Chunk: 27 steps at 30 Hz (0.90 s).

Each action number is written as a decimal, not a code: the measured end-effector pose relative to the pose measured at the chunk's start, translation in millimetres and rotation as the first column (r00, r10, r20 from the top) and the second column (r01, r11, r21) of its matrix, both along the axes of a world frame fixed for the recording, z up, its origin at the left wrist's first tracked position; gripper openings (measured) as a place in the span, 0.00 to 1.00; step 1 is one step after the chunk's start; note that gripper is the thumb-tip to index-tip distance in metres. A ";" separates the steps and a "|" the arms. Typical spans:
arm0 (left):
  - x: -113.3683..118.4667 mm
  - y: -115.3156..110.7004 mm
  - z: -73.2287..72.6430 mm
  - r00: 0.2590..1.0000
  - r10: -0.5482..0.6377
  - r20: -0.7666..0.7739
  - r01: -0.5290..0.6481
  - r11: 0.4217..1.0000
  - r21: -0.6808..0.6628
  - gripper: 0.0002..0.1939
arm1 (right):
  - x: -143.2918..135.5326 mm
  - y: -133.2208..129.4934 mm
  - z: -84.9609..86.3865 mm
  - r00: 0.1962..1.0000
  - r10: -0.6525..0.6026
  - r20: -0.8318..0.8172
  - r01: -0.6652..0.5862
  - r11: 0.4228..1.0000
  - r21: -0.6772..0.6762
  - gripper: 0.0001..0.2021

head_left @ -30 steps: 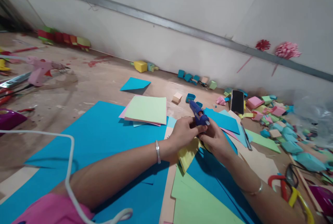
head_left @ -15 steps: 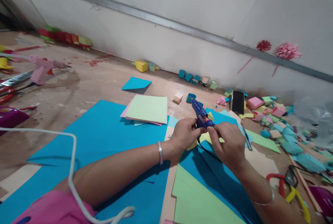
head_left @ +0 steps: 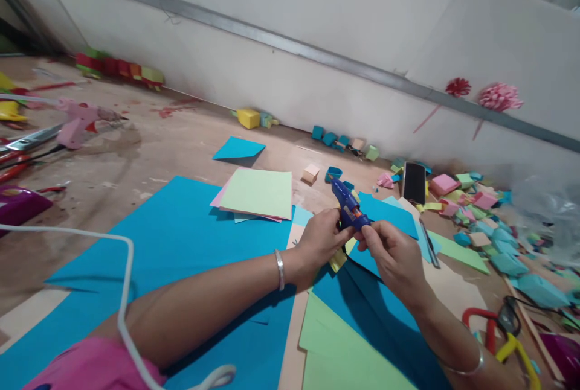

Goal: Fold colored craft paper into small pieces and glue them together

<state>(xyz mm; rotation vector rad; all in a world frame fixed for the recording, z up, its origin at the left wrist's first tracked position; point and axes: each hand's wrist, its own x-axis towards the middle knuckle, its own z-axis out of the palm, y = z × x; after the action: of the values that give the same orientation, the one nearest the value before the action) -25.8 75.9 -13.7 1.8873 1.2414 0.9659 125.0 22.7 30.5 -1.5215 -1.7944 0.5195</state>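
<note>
My left hand (head_left: 322,234) is closed around the handle of a dark blue hot glue gun (head_left: 345,201), its nozzle tilted up and away. At the rear end of the gun, my right hand (head_left: 393,256) has thumb and fingers pinched against it; any glue stick there is hidden. A folded bit of yellow paper (head_left: 338,260) shows just under my left hand. Below both hands lie blue paper sheets (head_left: 357,305) and pale green sheets (head_left: 348,348). A small open blue paper box (head_left: 334,174) sits just beyond the nozzle.
A stack of square papers (head_left: 258,192) lies left of centre. At the right are a phone (head_left: 414,183), a cutter knife (head_left: 430,244), pliers (head_left: 493,323) and a heap of paper cubes (head_left: 502,236). A pink glue gun (head_left: 79,121) rests far left. A white cable (head_left: 127,281) crosses my left arm.
The glue gun and both hands have tipped and shifted slightly downward. The blue paper beside the gun shows more now, and the yellow paper less. My grip looks the same.
</note>
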 end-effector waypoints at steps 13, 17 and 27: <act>-2.2 7.2 -10.4 0.990 -0.069 0.122 0.070 0.998 -0.004 0.08 | 3.7 2.3 -1.9 0.996 0.085 -0.024 -0.086 0.995 -0.046 0.17; -3.0 7.9 -11.6 0.990 -0.076 0.123 0.076 0.997 0.001 0.08 | 3.3 2.6 -1.5 0.995 0.100 0.010 -0.100 0.994 -0.044 0.16; -2.2 7.9 -13.0 0.985 -0.061 0.161 0.065 0.998 -0.020 0.08 | 3.2 3.9 -0.8 0.992 0.119 0.042 -0.118 0.993 -0.026 0.16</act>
<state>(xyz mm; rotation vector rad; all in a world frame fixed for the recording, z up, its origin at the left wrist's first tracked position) -28.0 83.8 -26.8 1.7806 1.0885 1.0414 128.1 26.6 29.7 -1.4585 -1.9273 0.5702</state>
